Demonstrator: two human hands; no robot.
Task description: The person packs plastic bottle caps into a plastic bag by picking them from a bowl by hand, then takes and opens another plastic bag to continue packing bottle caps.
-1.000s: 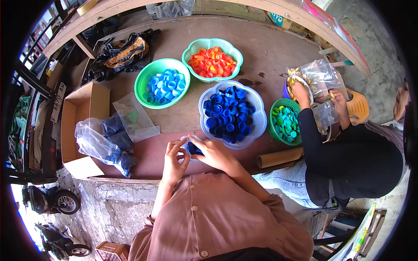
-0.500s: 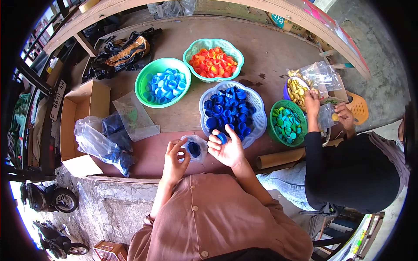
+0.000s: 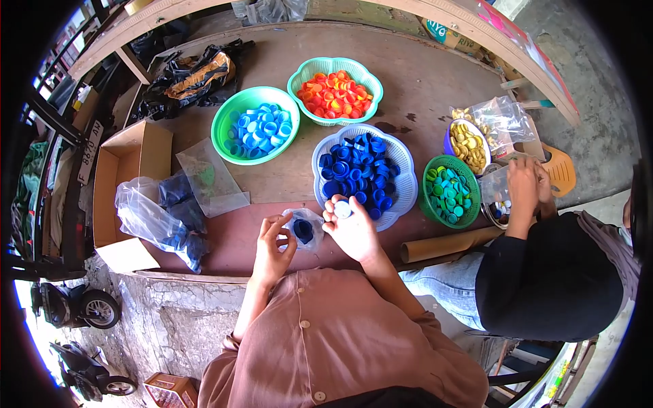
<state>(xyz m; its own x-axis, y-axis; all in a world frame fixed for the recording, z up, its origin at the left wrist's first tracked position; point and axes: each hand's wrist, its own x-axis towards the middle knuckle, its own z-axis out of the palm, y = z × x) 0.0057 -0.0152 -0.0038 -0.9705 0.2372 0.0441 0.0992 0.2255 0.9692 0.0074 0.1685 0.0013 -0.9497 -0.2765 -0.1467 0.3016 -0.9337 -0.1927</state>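
My left hand has its fingers curled at the rim of a small clear plastic bag, with dark blue bottle caps inside. Just right of the bag, my right hand is palm up, its fingers closed on a bottle cap that looks whitish from here. Beyond that hand stands a pale blue scalloped basket heaped with dark blue caps.
Behind are a green basin of light blue caps and a mint basket of orange caps. At right are a green basket and a co-worker's hands. A cardboard box and filled bag lie left.
The cap in my right hand looked blue before and now shows whitish. My left hand stays at the bag. The co-worker's hand has left the yellow caps and met the other hand.
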